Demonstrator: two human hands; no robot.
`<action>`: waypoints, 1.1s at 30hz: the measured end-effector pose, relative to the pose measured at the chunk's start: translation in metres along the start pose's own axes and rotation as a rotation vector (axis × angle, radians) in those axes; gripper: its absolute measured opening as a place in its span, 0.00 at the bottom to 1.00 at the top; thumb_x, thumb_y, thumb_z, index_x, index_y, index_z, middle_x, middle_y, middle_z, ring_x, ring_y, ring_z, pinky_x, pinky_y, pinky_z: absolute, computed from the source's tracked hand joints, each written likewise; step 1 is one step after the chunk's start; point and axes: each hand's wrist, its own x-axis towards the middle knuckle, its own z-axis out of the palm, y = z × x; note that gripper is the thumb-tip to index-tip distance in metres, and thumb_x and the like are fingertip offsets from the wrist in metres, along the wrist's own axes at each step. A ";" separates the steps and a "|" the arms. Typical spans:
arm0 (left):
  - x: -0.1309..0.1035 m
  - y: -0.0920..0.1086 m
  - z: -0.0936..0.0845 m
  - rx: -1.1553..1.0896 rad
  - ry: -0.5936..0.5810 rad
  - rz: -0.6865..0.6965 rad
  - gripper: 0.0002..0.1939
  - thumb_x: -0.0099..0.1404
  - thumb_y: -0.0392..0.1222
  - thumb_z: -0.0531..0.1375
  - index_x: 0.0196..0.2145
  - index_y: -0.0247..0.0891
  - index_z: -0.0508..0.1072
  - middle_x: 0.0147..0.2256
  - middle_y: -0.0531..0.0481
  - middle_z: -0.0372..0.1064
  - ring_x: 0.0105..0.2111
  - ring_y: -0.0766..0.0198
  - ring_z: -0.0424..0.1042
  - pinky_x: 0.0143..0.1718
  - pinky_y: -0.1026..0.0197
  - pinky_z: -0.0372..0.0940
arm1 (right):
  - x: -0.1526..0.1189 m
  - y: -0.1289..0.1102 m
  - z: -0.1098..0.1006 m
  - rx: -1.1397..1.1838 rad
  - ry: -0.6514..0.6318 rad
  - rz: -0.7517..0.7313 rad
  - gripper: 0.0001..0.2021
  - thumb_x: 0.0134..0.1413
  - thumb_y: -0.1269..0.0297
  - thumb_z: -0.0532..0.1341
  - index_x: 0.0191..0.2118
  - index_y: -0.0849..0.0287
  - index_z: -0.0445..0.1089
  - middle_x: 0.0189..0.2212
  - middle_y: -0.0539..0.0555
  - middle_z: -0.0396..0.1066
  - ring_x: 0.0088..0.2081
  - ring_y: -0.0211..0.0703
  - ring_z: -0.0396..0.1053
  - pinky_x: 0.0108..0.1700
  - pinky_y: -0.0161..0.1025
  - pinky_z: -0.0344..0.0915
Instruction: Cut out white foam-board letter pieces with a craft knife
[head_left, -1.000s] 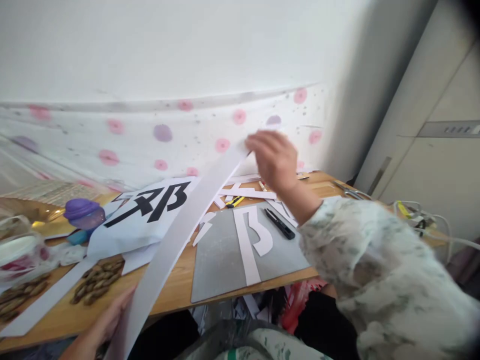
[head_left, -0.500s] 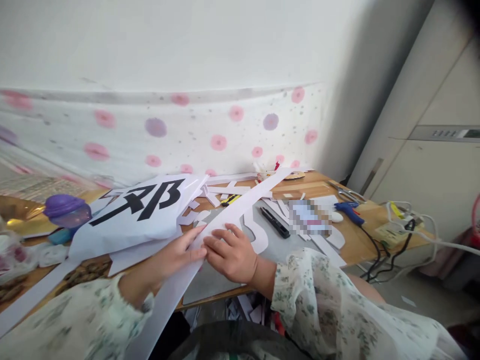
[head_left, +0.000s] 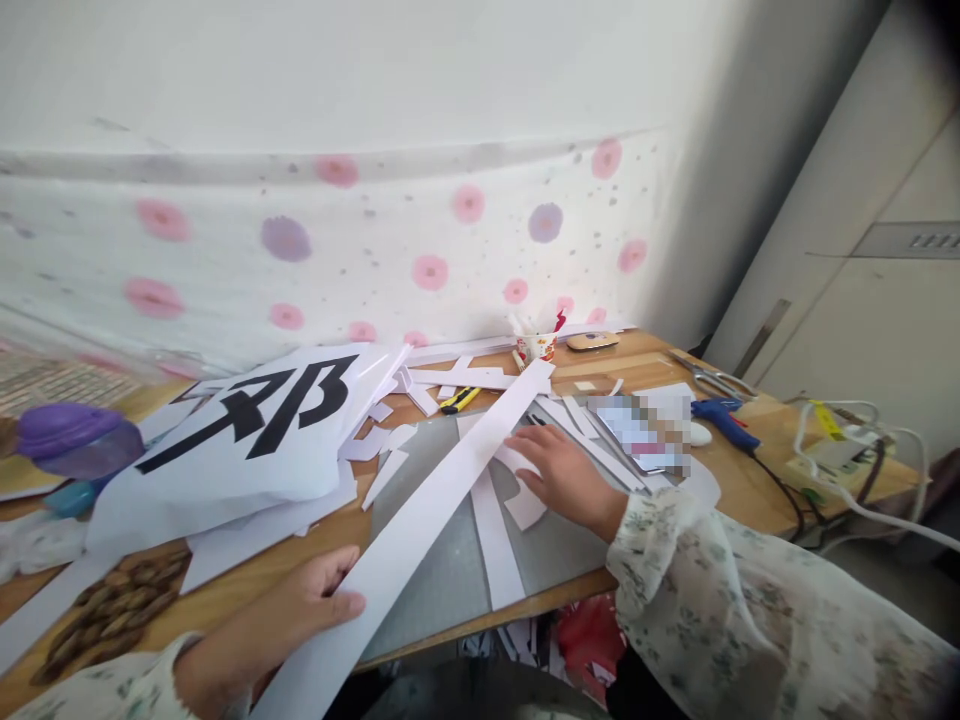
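Observation:
My left hand (head_left: pixel 319 600) grips the near part of a long white strip (head_left: pixel 420 515), thumb on its upper face. The strip runs diagonally away over the grey mat (head_left: pixel 559 555), its far end near a small patterned cup. My right hand (head_left: pixel 574 480) is open, fingers stretched toward the strip's right edge; whether the fingertips touch it I cannot tell. Below that hand lie a curved white cut piece (head_left: pixel 525 510) and another straight strip (head_left: pixel 495 550). A black pen-shaped tool (head_left: pixel 537 419) is mostly hidden behind my right hand.
Left lie a sheet with a large black character (head_left: pixel 247 480), a purple-lidded container (head_left: pixel 79 440) and brown nut-like pieces (head_left: pixel 112 610). A yellow cutter (head_left: pixel 460 400) and the cup (head_left: pixel 535 347) stand behind. Right are a phone (head_left: pixel 630 435), blue glue gun (head_left: pixel 727 422), scissors (head_left: pixel 712 376) and cables.
My right hand has let go of the strip and moved right, fingers spreading. My left hand has moved down-left, still gripping it. The strip's far end sits lower and nearer.

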 end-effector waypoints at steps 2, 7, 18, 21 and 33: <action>0.003 -0.003 -0.003 0.054 -0.103 -0.022 0.19 0.53 0.58 0.60 0.33 0.40 0.74 0.33 0.50 0.74 0.36 0.54 0.71 0.36 0.60 0.67 | 0.005 -0.007 0.005 -0.004 -0.088 -0.038 0.23 0.52 0.69 0.64 0.55 0.56 0.67 0.51 0.60 0.69 0.47 0.54 0.68 0.49 0.51 0.68; 0.036 0.005 -0.010 0.071 -0.354 -0.002 0.20 0.57 0.59 0.60 0.33 0.38 0.73 0.32 0.50 0.72 0.32 0.58 0.69 0.32 0.63 0.62 | 0.015 -0.037 0.018 -0.064 -0.268 -0.084 0.21 0.56 0.60 0.62 0.56 0.52 0.66 0.51 0.57 0.69 0.44 0.53 0.69 0.45 0.49 0.68; 0.104 0.018 0.028 -0.863 -0.453 0.120 0.24 0.62 0.56 0.58 0.47 0.36 0.67 0.30 0.46 0.72 0.29 0.56 0.74 0.33 0.55 0.68 | 0.017 -0.060 0.026 0.084 -0.079 -0.090 0.18 0.60 0.56 0.59 0.55 0.50 0.66 0.55 0.54 0.67 0.46 0.48 0.68 0.47 0.43 0.67; 0.105 0.014 0.032 -0.945 -0.483 0.100 0.25 0.63 0.59 0.56 0.43 0.33 0.70 0.24 0.49 0.68 0.22 0.63 0.69 0.28 0.61 0.67 | 0.018 -0.035 0.013 0.040 -0.121 0.075 0.19 0.61 0.56 0.58 0.57 0.51 0.66 0.54 0.55 0.68 0.51 0.46 0.66 0.54 0.41 0.62; 0.103 0.007 0.004 -0.993 -0.565 0.050 0.42 0.60 0.74 0.39 0.33 0.30 0.73 0.19 0.47 0.64 0.17 0.64 0.67 0.22 0.63 0.66 | -0.006 0.051 0.008 -0.204 -0.376 0.574 0.27 0.54 0.64 0.59 0.59 0.70 0.63 0.48 0.70 0.72 0.48 0.61 0.71 0.48 0.49 0.63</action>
